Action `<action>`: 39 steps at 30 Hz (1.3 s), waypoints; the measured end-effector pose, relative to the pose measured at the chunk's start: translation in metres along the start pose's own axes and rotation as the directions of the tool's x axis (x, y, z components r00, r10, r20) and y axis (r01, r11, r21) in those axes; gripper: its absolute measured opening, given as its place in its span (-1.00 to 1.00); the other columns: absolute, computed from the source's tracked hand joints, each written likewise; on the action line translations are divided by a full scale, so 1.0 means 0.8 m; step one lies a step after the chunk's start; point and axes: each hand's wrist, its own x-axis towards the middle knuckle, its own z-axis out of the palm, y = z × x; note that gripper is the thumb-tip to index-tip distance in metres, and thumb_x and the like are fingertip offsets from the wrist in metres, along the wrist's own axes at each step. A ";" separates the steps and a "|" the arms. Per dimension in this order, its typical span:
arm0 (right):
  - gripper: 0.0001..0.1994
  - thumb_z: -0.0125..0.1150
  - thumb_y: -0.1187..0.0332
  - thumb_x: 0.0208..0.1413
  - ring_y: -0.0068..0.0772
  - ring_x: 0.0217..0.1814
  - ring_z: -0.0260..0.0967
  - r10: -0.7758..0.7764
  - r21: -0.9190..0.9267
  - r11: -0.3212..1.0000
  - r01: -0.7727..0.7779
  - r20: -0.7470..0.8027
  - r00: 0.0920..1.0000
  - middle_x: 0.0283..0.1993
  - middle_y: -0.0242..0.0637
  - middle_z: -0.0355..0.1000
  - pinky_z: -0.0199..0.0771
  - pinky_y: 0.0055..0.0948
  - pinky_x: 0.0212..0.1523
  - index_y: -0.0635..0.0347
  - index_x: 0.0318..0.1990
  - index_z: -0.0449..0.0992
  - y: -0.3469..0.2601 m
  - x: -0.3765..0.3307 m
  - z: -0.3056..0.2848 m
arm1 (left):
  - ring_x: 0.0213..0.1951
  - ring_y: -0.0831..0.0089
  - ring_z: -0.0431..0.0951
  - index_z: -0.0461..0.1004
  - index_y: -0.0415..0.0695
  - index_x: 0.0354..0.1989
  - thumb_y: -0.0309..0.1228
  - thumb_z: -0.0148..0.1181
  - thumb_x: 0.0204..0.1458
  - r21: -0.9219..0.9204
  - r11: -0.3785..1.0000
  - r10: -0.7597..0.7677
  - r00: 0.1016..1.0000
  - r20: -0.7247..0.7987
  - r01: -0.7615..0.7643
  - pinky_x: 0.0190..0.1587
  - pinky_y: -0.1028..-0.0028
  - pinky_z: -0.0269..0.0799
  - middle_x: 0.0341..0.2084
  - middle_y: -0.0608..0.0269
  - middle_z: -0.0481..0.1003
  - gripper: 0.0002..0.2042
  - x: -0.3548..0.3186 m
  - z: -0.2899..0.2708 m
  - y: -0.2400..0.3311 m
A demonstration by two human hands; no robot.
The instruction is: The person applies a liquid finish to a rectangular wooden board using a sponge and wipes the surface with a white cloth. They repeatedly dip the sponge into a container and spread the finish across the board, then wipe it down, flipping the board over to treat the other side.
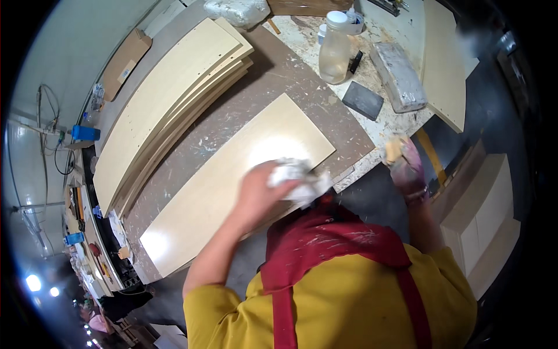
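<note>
A pale wooden board [203, 200] lies flat on the brown work table, its surface shining under the light. My left hand [256, 192] is closed on a crumpled white rag [290, 174], which rests on the board near its right end. Off the table's right corner, my right hand [410, 171] wears a stained pinkish glove. Its fingers are closed round a tan, sponge-like piece [394, 150], too blurred to name surely. Beyond that hand, a dark grey flat block [363, 100] sits on the table.
Several pale panels [168, 104] are stacked at the left. A clear bottle with a white lid [334, 55] stands at the back, beside a plastic-wrapped brick-shaped block [398, 75]. Another panel [444, 64] lies at the far right. Pale boxes [482, 227] are on my right.
</note>
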 end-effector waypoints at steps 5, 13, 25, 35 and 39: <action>-0.64 0.16 0.23 0.15 -0.55 -0.41 0.33 0.219 -0.386 0.899 -0.209 -0.018 0.976 -0.28 -0.32 0.41 0.38 -0.55 -0.41 0.24 0.02 0.36 -0.014 0.089 0.095 | -0.33 0.11 0.53 0.48 -0.14 -0.29 -0.29 0.33 -0.12 0.382 0.850 -0.264 0.921 -0.286 0.362 -0.29 0.23 0.43 -0.36 0.05 0.50 -0.73 -0.045 -0.086 -0.131; -0.55 0.21 0.16 0.08 -0.01 -0.11 0.44 -0.086 -0.797 0.443 0.410 0.417 0.905 -0.11 0.04 0.46 0.42 -0.26 -0.09 0.34 0.00 0.38 0.056 0.247 0.205 | -0.20 0.04 0.40 0.44 -0.20 -0.27 -0.47 0.25 -0.20 0.420 0.883 0.078 0.816 -0.573 0.211 -0.13 0.20 0.30 -0.27 0.09 0.45 -0.73 -0.069 -0.026 -0.219; -0.56 0.16 0.22 0.11 0.02 -0.01 0.42 0.068 -0.849 0.317 0.422 0.465 0.883 -0.07 0.07 0.47 0.39 -0.26 -0.01 0.26 0.10 0.37 0.048 0.254 0.206 | -0.21 0.05 0.39 0.44 -0.22 -0.26 -0.47 0.28 -0.22 0.364 0.903 0.044 0.795 -0.604 0.228 -0.12 0.20 0.28 -0.28 0.08 0.44 -0.71 -0.066 -0.029 -0.218; -0.56 0.15 0.19 0.10 0.08 -0.04 0.42 0.043 -0.852 0.237 0.467 0.489 0.871 -0.08 0.09 0.45 0.40 -0.21 -0.04 0.27 0.06 0.40 0.052 0.250 0.213 | -0.20 0.06 0.39 0.44 -0.22 -0.27 -0.48 0.28 -0.22 0.366 0.908 0.064 0.794 -0.604 0.205 -0.13 0.21 0.29 -0.28 0.08 0.44 -0.72 -0.066 -0.029 -0.219; -0.56 0.15 0.16 0.10 0.11 -0.02 0.41 -0.036 -0.830 0.283 0.481 0.492 0.870 -0.08 0.10 0.45 0.40 -0.20 -0.04 0.29 0.04 0.40 0.068 0.243 0.214 | -0.22 0.06 0.39 0.44 -0.21 -0.28 -0.48 0.28 -0.21 0.362 0.909 0.066 0.789 -0.611 0.205 -0.14 0.21 0.29 -0.29 0.08 0.44 -0.73 -0.065 -0.028 -0.217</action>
